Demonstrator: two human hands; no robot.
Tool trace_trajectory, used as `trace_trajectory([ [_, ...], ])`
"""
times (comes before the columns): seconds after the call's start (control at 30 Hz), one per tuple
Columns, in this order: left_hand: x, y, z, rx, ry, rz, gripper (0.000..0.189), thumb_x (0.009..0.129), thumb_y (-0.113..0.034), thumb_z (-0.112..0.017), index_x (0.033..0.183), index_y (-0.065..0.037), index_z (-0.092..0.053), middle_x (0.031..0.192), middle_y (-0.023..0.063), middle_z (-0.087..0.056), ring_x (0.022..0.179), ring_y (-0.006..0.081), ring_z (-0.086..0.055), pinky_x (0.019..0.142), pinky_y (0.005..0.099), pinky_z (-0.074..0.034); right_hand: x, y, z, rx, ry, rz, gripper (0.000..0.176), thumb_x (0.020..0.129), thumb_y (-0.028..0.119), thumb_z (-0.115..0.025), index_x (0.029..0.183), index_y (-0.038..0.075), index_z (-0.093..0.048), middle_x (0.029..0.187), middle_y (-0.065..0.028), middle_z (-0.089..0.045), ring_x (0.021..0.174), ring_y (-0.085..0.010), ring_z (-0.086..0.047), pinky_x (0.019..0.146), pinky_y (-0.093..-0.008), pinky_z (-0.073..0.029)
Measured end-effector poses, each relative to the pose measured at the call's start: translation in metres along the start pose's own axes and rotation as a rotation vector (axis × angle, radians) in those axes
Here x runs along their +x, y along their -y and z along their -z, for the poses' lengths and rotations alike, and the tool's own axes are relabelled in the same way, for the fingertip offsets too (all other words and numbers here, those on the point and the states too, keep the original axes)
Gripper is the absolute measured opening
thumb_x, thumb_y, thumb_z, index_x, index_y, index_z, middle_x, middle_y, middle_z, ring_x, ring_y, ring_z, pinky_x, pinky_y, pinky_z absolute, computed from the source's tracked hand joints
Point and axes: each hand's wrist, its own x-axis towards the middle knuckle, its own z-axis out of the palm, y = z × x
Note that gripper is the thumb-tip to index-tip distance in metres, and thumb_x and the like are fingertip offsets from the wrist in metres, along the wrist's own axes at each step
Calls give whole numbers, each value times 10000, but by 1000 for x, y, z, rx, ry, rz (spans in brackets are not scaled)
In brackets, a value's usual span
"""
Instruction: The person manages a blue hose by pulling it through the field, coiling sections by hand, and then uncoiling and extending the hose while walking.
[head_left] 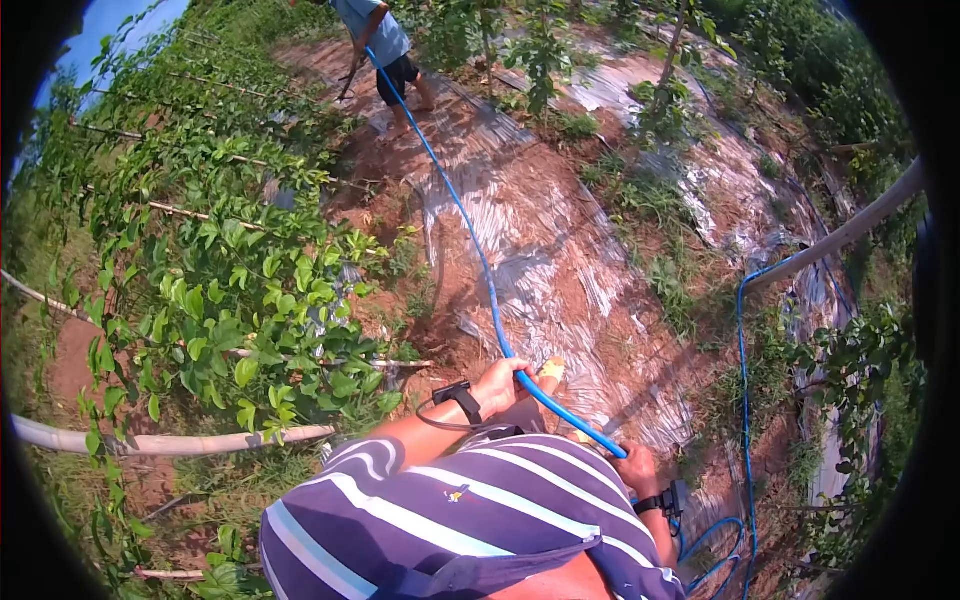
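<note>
A blue hose (468, 225) runs from a person farther up the path down to my hands. My left hand (502, 385) is closed around it in front of my striped shirt, with a black device strapped to that wrist. Lower and to the right, my right hand (636, 466) grips the same hose near my side, another strapped device on its wrist. Between the two hands the hose slants down to the right. Beyond my right hand, loops of blue hose (722, 524) hang or lie low beside me.
The other person (384, 50) stands at the top, holding the hose. Leafy vines (215, 290) fill the left side. Grey poles (180, 441) jut in from left and right. Silvery plastic sheeting (530, 290) covers the reddish soil ahead. Plants grow on the right.
</note>
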Motion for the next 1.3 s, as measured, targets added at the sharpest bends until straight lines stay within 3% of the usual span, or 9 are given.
trace_trajectory([
  [0.5,12,9,3,53,21,22,163,894,-175,-546,818,-44,-607,804,89,-631,804,239,-625,808,388,-514,8,-16,-8,25,12,39,276,763,291,-737,852,33,-696,809,-223,-673,776,-373,-671,693,-434,-509],
  [0.57,15,11,5,28,42,23,149,892,-171,-549,822,-51,-602,799,79,-627,807,232,-621,817,394,-511,7,-17,-11,-1,-51,80,235,761,221,-735,825,8,-661,743,-234,-625,669,-342,-640,626,-421,-475],
  [0.6,15,10,4,27,41,29,149,892,-171,-549,822,-51,-602,799,79,-627,807,232,-621,817,394,-511,5,-16,-10,-1,-49,74,235,761,221,-735,825,8,-661,743,-234,-625,669,-342,-640,626,-421,-475],
  [0.67,14,8,1,25,26,39,144,892,-169,-549,828,-50,-597,793,78,-622,806,230,-617,822,398,-508,7,-13,-8,-18,7,6,309,758,310,-743,886,32,-707,847,-224,-684,827,-376,-686,713,-435,-520],
  [0.73,13,7,-1,14,20,47,141,896,-164,-544,836,-48,-595,795,80,-620,802,230,-615,818,397,-509,4,-7,-6,-22,5,4,309,759,305,-734,897,30,-709,848,-228,-683,830,-381,-685,719,-435,-523],
  [0.8,11,5,-3,12,25,27,140,899,-158,-540,839,-44,-595,797,83,-619,806,231,-614,819,395,-509,5,-11,-12,21,-76,75,242,754,238,-728,819,12,-671,740,-239,-628,689,-368,-649,629,-431,-478],
  [0.93,14,4,1,10,54,29,141,903,-156,-537,844,-43,-596,797,82,-618,801,232,-614,818,390,-510,10,-12,-11,8,-49,50,244,754,239,-727,821,11,-671,744,-239,-632,693,-365,-652,635,-426,-479],
  [1.0,10,5,0,-20,23,19,148,906,-162,-539,840,-43,-597,791,79,-620,797,232,-617,813,386,-513,11,-7,-10,-30,0,-36,291,746,291,-719,880,32,-714,809,-228,-681,811,-373,-690,719,-433,-526],
  [1.3,12,10,13,-23,25,23,144,909,-157,-540,831,-47,-590,785,80,-624,800,240,-631,818,390,-521,15,-12,-18,-2,-9,28,290,742,283,-726,861,20,-710,830,-231,-681,792,-380,-679,708,-440,-521],
])
